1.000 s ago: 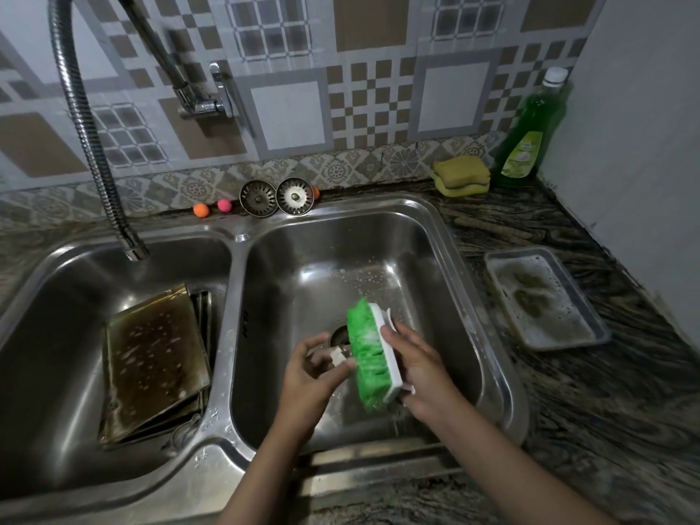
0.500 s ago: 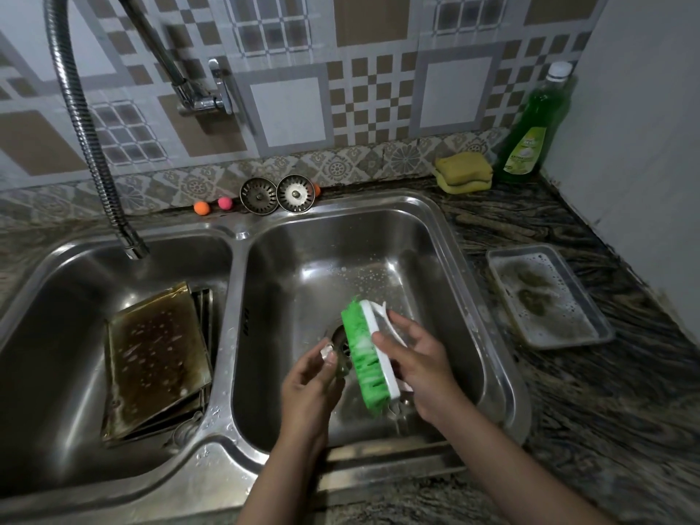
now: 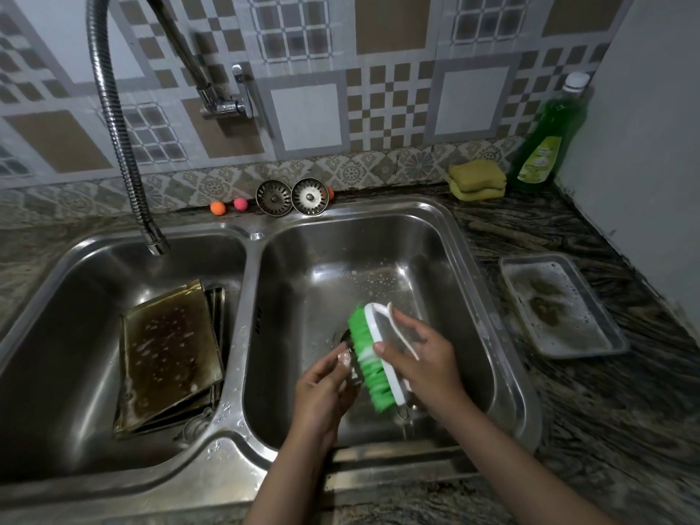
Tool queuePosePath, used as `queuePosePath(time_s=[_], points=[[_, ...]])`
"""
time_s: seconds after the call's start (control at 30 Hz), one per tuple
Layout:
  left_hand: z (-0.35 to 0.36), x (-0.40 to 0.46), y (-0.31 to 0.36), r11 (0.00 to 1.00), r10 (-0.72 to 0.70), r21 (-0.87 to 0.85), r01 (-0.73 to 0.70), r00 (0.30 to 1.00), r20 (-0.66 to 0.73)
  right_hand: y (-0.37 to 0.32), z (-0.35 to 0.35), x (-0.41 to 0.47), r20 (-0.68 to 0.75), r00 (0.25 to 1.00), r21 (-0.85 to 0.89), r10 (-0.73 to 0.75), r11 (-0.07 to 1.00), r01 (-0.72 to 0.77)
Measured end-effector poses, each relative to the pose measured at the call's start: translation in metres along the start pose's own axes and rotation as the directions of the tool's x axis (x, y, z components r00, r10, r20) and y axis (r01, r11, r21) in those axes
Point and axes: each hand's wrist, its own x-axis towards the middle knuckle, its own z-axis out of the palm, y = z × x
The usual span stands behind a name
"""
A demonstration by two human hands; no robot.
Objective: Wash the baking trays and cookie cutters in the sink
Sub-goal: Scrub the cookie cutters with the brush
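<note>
Baking trays lie stacked and tilted in the left basin of the sink, at nine o'clock from our hands, the top one brown and soap-flecked. Over the right basin our right hand grips the scrubbing brush by its white back, green bristles facing left. Our left hand pinches something small against the bristles — too blurred to name. Another tray sits on the counter at three o'clock.
</note>
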Motion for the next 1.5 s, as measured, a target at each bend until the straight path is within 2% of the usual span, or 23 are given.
queuePosePath(time_s=[0.07,0.17,0.3,0.37,0.43,0.53,0.57,0.63,0.7,0.83,0.9,0.97,1.07,1.13,1.2,1.3,1.37,1.5], points=[[0.001,-0.001,0.003,0.998,-0.019,-0.052,0.022,0.998,0.055,0.004,0.005,-0.008,0.038,0.999,-0.006,-0.033,0.999,0.033],[-0.003,-0.003,0.008,0.998,-0.04,0.042,0.036,0.994,0.101,0.009,0.006,-0.003,-0.005,0.998,-0.069,-0.057,0.996,0.056],[-0.014,-0.016,0.025,0.99,0.0,0.137,-0.022,0.988,0.156,0.005,-0.002,0.013,-0.049,0.994,-0.27,-0.095,0.96,0.078],[-0.031,-0.026,0.044,0.983,0.059,0.16,-0.088,0.982,0.179,0.002,-0.009,0.015,-0.069,0.993,-0.282,-0.098,0.956,0.075],[-0.061,-0.034,0.067,0.96,0.18,0.193,-0.204,0.974,0.137,-0.002,-0.018,0.011,-0.077,0.991,-0.296,-0.111,0.952,0.083],[-0.121,-0.035,0.095,0.895,0.338,0.341,-0.288,0.936,-0.095,0.001,-0.032,0.0,-0.065,0.992,-0.347,-0.111,0.934,0.082],[-0.142,-0.031,0.1,0.844,0.387,0.467,-0.264,0.903,-0.189,0.003,-0.037,-0.003,-0.066,0.993,-0.347,-0.098,0.935,0.069],[-0.18,-0.017,0.104,0.676,0.452,0.73,-0.104,0.84,-0.299,0.007,-0.045,-0.008,-0.086,0.994,-0.341,-0.072,0.939,0.039],[-0.206,-0.002,0.102,0.565,0.409,0.823,0.054,0.848,-0.337,0.007,-0.049,-0.012,-0.108,0.992,-0.381,-0.062,0.925,0.016],[-0.226,0.02,0.098,0.52,0.209,0.83,0.204,0.911,-0.355,0.007,-0.055,-0.014,-0.116,0.991,-0.441,-0.074,0.897,0.015],[-0.225,0.023,0.098,0.51,0.221,0.833,0.218,0.902,-0.371,0.005,-0.057,-0.014,-0.116,0.99,-0.467,-0.075,0.884,0.012],[-0.217,0.023,0.101,0.556,0.324,0.82,0.139,0.872,-0.367,0.004,-0.061,-0.013,-0.137,0.988,-0.463,-0.066,0.886,-0.005],[-0.18,0.009,0.107,0.575,0.5,0.815,-0.072,0.819,-0.281,0.004,-0.066,-0.009,-0.176,0.982,-0.433,-0.068,0.901,-0.015],[-0.141,-0.002,0.107,0.571,0.545,0.795,-0.206,0.819,-0.18,0.002,-0.068,-0.006,-0.196,0.977,-0.444,-0.087,0.896,-0.009],[-0.099,-0.005,0.097,0.538,0.521,0.785,-0.307,0.853,-0.023,0.0,-0.07,-0.005,-0.213,0.973,-0.449,-0.089,0.893,-0.017],[-0.044,0.007,0.064,0.43,0.324,0.82,-0.378,0.912,0.251,-0.002,-0.071,-0.002,-0.222,0.971,-0.424,-0.083,0.906,-0.02],[-0.015,0.025,0.036,0.314,0.145,0.855,-0.413,0.911,0.387,-0.002,-0.07,-0.002,-0.217,0.971,-0.402,-0.105,0.916,0.01],[0.021,0.067,-0.017,-0.121,-0.137,0.837,-0.533,0.844,0.518,-0.004,-0.073,-0.004,-0.223,0.969,-0.37,-0.111,0.929,0.021]])
